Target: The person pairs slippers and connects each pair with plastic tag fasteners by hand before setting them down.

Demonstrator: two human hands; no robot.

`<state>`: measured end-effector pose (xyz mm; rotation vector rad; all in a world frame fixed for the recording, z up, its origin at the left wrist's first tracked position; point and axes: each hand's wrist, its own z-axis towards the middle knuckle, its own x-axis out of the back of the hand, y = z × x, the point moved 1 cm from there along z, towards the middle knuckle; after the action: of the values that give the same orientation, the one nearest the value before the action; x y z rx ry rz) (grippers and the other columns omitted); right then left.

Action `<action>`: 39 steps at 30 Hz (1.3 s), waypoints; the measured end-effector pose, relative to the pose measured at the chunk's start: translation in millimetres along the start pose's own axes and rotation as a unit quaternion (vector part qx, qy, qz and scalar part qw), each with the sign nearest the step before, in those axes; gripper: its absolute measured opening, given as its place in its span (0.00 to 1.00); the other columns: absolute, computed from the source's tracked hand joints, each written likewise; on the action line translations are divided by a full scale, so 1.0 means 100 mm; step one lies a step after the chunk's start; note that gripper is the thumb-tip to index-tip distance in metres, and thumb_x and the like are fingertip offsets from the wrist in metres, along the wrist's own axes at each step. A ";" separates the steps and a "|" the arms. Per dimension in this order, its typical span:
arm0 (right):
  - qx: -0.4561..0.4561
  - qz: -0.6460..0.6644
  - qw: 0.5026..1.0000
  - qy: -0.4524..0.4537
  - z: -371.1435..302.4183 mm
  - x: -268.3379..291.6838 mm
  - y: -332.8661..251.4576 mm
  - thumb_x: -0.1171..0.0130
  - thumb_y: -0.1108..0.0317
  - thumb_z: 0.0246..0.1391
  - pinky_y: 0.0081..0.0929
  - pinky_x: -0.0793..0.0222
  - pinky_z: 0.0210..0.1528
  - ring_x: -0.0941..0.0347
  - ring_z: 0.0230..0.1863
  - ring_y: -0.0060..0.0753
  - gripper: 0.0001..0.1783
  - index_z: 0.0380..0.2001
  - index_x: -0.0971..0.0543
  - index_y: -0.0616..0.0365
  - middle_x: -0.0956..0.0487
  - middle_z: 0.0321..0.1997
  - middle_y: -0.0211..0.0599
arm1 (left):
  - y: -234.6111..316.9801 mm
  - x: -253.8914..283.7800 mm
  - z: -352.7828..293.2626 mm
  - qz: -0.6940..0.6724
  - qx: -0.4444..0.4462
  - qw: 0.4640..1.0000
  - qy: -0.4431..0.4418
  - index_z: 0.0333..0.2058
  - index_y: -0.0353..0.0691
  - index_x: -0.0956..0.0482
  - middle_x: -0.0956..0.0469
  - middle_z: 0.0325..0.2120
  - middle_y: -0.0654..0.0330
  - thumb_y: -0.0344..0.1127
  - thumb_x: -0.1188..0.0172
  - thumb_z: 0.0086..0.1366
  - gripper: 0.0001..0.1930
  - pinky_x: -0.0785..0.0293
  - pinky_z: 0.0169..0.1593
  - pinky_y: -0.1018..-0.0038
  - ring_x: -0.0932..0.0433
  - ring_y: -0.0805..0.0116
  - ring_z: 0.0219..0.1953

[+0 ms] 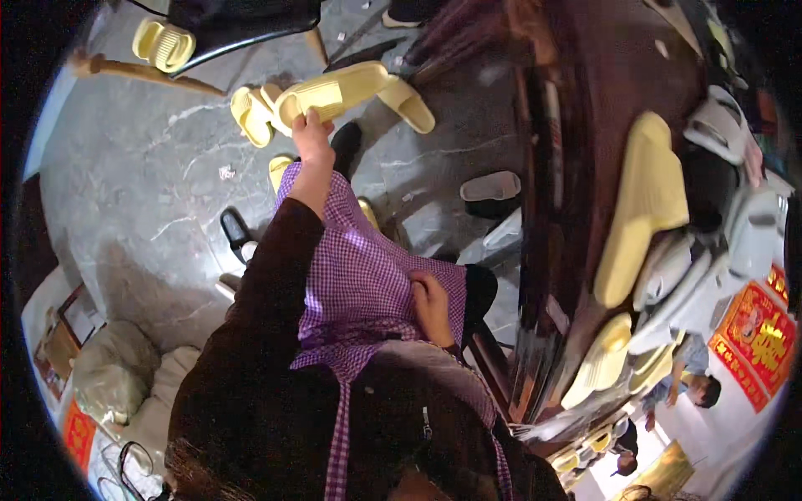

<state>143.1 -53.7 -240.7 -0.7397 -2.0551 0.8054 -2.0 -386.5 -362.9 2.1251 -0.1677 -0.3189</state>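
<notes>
My left hand (312,140) reaches out over the floor, its fingers and thumb closed on the near left end of a pale yellow slipper (355,82) with a ribbed strap. Just beyond and beside it, more yellow slippers (252,118) lie on the grey tiles, and another yellow slipper (407,105) is to the right. On my lap, my right hand (431,307) rests against the purple checked apron (359,271). Its fingers are loosely bent, with nothing seen in them.
A black-topped stool (251,29) bears yellow slippers (165,46) at the far left. Along the right stands a dark table (576,167) with yellow slippers (643,200) and white slippers (668,275). A grey slipper (490,185) lies on the floor. Stuffed bags (114,373) stand at the lower left.
</notes>
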 end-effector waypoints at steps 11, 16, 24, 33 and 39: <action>0.071 -0.009 0.991 0.110 -1.01 0.57 0.04 0.50 0.72 0.53 0.32 0.33 0.45 0.28 0.43 0.47 0.11 0.39 0.26 0.64 0.24 0.40 0.50 | 1.52 0.50 -1.56 0.131 -0.072 0.966 -0.212 0.33 0.32 0.27 0.29 0.21 0.61 0.40 0.49 0.62 0.13 0.33 0.18 0.78 0.32 0.74 0.15; 0.160 0.006 0.967 0.199 -1.12 0.73 -0.05 0.49 0.72 0.53 0.30 0.33 0.45 0.28 0.42 0.45 0.11 0.39 0.26 0.65 0.25 0.40 0.48 | 1.76 0.22 -1.99 0.114 -0.054 0.954 -0.272 0.34 0.33 0.26 0.30 0.19 0.63 0.40 0.46 0.62 0.13 0.36 0.16 0.78 0.35 0.76 0.13; 0.123 0.221 0.948 0.192 -1.10 0.93 -0.48 0.47 0.74 0.51 0.25 0.33 0.45 0.28 0.44 0.32 0.18 0.47 0.31 0.64 0.25 0.42 0.44 | 1.93 0.15 -2.40 0.146 -0.027 0.899 -0.412 0.32 0.40 0.27 0.33 0.17 0.69 0.42 0.47 0.63 0.11 0.36 0.18 0.80 0.39 0.80 0.13; 0.228 0.256 0.926 0.159 -1.20 1.28 -1.22 0.48 0.75 0.53 0.21 0.36 0.49 0.31 0.47 0.26 0.24 0.53 0.36 0.66 0.28 0.48 0.39 | 2.06 0.04 -2.88 0.211 0.001 0.807 -0.551 0.35 0.41 0.28 0.32 0.20 0.69 0.39 0.46 0.63 0.09 0.36 0.19 0.81 0.38 0.81 0.15; 0.207 0.318 0.884 0.275 -1.28 1.49 -0.98 0.47 0.73 0.51 0.21 0.34 0.47 0.30 0.45 0.25 0.20 0.49 0.32 0.66 0.26 0.44 0.41 | 1.93 -0.22 -3.55 0.165 -0.129 0.779 -0.591 0.49 0.36 0.32 0.29 0.34 0.63 0.33 0.40 0.56 0.21 0.33 0.25 0.81 0.31 0.80 0.23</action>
<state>149.7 29.2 -37.5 -1.2424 -1.0719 1.1786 81.4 -200.6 -13.3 1.2961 -1.1303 -1.3429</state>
